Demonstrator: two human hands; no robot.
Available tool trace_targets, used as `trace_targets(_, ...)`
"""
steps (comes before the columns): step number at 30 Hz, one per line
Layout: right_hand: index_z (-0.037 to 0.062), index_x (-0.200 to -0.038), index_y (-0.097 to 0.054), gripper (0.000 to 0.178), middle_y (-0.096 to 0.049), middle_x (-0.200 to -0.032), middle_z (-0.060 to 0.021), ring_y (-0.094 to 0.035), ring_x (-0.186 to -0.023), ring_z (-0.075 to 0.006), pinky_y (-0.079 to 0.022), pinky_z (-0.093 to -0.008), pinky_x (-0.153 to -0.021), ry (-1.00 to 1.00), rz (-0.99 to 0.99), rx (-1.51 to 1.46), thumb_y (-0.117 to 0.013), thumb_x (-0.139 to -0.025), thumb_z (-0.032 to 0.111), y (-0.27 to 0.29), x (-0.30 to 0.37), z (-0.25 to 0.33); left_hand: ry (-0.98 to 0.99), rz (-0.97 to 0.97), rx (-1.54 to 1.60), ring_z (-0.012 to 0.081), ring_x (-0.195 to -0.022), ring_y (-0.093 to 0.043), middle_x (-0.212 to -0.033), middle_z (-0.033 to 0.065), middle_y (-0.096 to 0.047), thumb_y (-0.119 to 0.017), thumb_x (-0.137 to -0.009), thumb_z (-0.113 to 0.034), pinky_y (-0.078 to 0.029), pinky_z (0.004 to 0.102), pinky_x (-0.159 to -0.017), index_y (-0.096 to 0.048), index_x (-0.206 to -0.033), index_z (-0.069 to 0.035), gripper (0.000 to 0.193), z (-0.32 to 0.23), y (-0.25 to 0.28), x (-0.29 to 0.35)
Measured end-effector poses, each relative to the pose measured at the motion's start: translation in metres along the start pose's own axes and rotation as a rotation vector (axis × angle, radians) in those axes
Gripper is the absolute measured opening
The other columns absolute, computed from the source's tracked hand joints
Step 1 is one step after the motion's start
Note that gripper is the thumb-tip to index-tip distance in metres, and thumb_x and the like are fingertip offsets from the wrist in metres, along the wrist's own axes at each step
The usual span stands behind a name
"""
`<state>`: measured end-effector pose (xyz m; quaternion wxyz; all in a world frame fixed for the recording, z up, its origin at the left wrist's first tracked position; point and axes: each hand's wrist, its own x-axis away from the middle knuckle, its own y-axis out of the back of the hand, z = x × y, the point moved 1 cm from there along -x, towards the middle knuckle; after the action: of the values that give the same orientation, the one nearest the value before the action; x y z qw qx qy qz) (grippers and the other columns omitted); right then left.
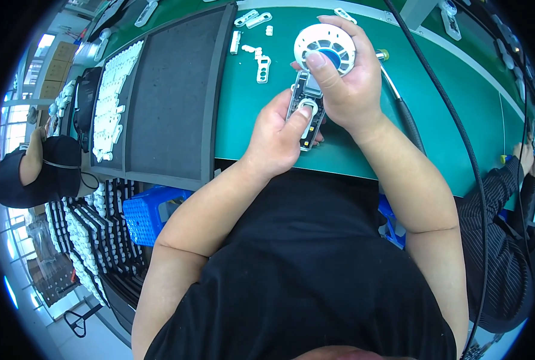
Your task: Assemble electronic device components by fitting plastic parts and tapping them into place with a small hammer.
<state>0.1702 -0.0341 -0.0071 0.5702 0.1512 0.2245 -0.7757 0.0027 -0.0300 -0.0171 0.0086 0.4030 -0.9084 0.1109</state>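
Both my hands are on a white round-headed handheld device, raised over the green worktop. Its round head has radial slots around a blue centre, like a small fan. Below the head runs a narrow handle with dark inner parts showing. My right hand is closed around the head from the right, thumb across its face. Gripping the handle from the left, my left hand has its thumb on a pale oval ring. My fingers hide the back of the device.
Small white plastic parts lie on the green worktop. At left stands a dark tray with rows of white pieces. A black cable crosses on the right, near a dark-handled tool. Other people work at both sides.
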Motion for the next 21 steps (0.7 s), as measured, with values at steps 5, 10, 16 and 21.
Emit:
trace_targets(5, 0.0002, -0.144, -0.052, 0.06, -0.07, -0.12, -0.0161, -0.074, -0.105, -0.0214, -0.064, -0.0345, -0.088, -0.144, -0.026, -0.109, -0.078, -0.1, 0.031, 0.007, -0.007, 0.001, 0.016, -0.007, -0.005, 0.0176, -0.083, -0.072, -0.107, 0.0089, -0.07, -0.056, -0.11, -0.024, -0.061, 0.0337, -0.077, -0.058, -0.131, -0.001, 0.031, -0.002, -0.01, 0.003)
trace_targets(10, -0.0013, -0.153, -0.045, 0.063, -0.065, -0.135, -0.019, -0.068, -0.122, -0.0269, -0.056, -0.0378, -0.102, -0.262, -0.108, -0.158, -0.073, -0.102, 0.025, 0.018, -0.015, -0.011, 0.217, -0.002, 0.001, 0.0168, -0.087, -0.071, -0.114, 0.0093, -0.069, -0.061, -0.108, -0.02, -0.059, 0.0344, -0.078, -0.057, -0.133, 0.0, 0.032, -0.045, -0.004, -0.017)
trace_targets(16, -0.0026, -0.158, -0.04, 0.063, -0.048, -0.158, -0.0233, -0.05, -0.144, -0.0365, -0.037, -0.0489, -0.122, 0.174, -0.146, 0.517, -0.063, -0.102, 0.015, 0.021, -0.006, 0.003, -0.056, -0.223, -0.486, 0.0305, -0.095, -0.075, -0.103, 0.02, -0.076, -0.073, -0.098, -0.031, -0.056, 0.0446, -0.08, -0.075, -0.115, 0.005, 0.04, -0.074, 0.033, -0.23)
trace_targets(21, -0.0011, -0.15, -0.05, 0.063, -0.052, -0.152, -0.0253, -0.054, -0.14, -0.0415, -0.039, -0.0502, -0.122, 0.282, 0.123, 0.758, -0.07, -0.091, 0.01, 0.007, -0.006, 0.011, 0.02, -0.417, -0.961, 0.0353, -0.117, -0.068, -0.124, 0.0206, -0.073, -0.076, -0.095, -0.036, -0.056, 0.0461, -0.095, -0.077, -0.12, -0.001, 0.043, -0.069, 0.05, -0.38)
